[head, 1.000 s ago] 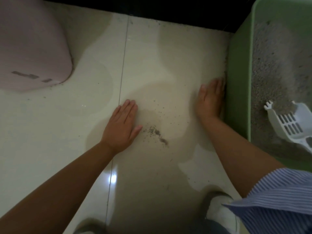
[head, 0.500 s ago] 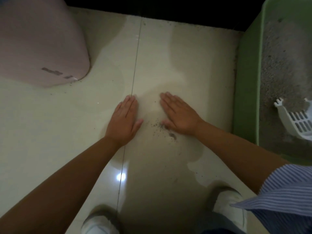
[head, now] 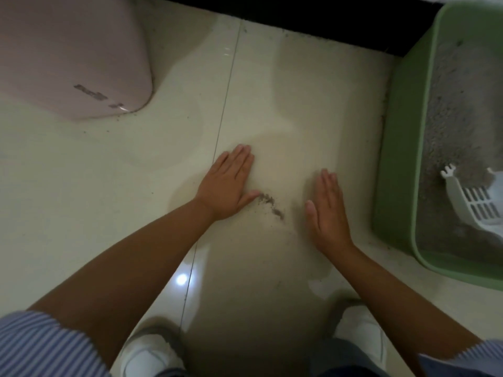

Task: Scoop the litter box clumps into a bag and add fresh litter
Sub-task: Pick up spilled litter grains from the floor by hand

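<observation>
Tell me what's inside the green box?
Grey litter fills the green box, and a white scoop rests on it. What lies beneath the litter and scoop is hidden.

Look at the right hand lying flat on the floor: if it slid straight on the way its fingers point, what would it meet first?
The right hand points up the tiled floor, beside the green litter box. The way looks free up to the dark strip at the floor's far edge; likely that comes first.
</observation>
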Action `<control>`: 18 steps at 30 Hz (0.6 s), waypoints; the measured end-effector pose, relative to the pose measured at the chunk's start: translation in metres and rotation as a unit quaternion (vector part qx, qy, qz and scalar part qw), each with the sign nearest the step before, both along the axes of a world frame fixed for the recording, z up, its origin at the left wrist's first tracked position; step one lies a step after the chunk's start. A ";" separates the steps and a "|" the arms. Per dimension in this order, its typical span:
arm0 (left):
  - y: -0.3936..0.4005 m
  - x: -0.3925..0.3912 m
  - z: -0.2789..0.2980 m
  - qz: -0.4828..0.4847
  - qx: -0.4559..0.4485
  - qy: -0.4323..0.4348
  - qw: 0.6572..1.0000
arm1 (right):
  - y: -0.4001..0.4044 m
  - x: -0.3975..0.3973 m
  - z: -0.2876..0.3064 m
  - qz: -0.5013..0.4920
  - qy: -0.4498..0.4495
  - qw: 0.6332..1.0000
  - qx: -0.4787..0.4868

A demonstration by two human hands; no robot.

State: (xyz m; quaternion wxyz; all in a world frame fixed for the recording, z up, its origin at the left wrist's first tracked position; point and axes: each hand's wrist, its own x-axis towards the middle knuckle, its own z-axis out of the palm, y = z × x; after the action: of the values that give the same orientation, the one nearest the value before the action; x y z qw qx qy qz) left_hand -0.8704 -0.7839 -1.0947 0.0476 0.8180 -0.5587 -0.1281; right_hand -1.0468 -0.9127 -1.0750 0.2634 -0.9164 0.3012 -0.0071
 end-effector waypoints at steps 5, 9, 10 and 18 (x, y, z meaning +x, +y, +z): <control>-0.009 -0.013 0.003 -0.132 0.013 0.021 0.991 | -0.002 -0.008 -0.016 0.091 0.065 0.988 -0.106; 0.008 -0.031 0.001 -0.166 -0.033 0.082 0.982 | 0.005 -0.010 -0.019 0.100 0.021 0.988 -0.112; 0.012 -0.036 0.005 -0.128 -0.046 0.114 0.984 | 0.008 -0.010 -0.020 0.096 0.012 0.989 -0.112; 0.079 -0.027 0.023 0.165 -0.082 0.162 0.969 | 0.063 0.052 -0.022 0.115 -0.027 0.988 -0.099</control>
State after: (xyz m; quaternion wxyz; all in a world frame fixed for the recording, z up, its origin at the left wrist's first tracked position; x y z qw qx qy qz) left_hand -0.8976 -0.7049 -1.0718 0.2250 0.8604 -0.4095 -0.2035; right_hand -0.9944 -0.8496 -1.0975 0.1788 -0.9660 0.1841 -0.0315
